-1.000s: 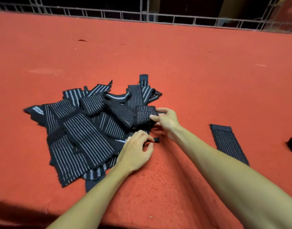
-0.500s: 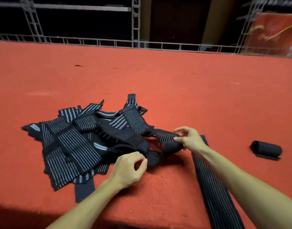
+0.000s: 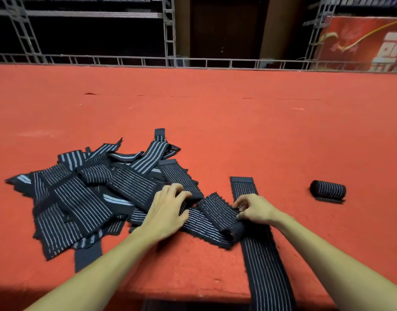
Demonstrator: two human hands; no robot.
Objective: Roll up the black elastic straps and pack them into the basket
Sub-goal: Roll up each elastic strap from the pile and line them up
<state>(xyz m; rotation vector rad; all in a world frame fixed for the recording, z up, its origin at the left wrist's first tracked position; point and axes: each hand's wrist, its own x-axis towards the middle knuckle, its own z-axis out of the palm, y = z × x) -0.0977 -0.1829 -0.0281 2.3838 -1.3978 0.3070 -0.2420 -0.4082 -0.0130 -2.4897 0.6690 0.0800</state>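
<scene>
I've laid the strap (image 3: 217, 211) down; left hand (image 3: 168, 212) presses it, fingers spread flat, right hand (image 3: 254, 209) pinches its end, length running leftward.

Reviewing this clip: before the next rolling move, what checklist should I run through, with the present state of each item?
1. Right hand grips the folded strap: ok.
2. Left hand rests on that strap: ok.
3. Folded strap free of the pile: cannot tell; the left hand covers where they meet.
4. Folded strap clear of the long strap: not ok; its fold rests on it.
5. Finished roll out of the way: ok, apart at right.
6. Basket within reach: cannot tell; none in view.
</scene>
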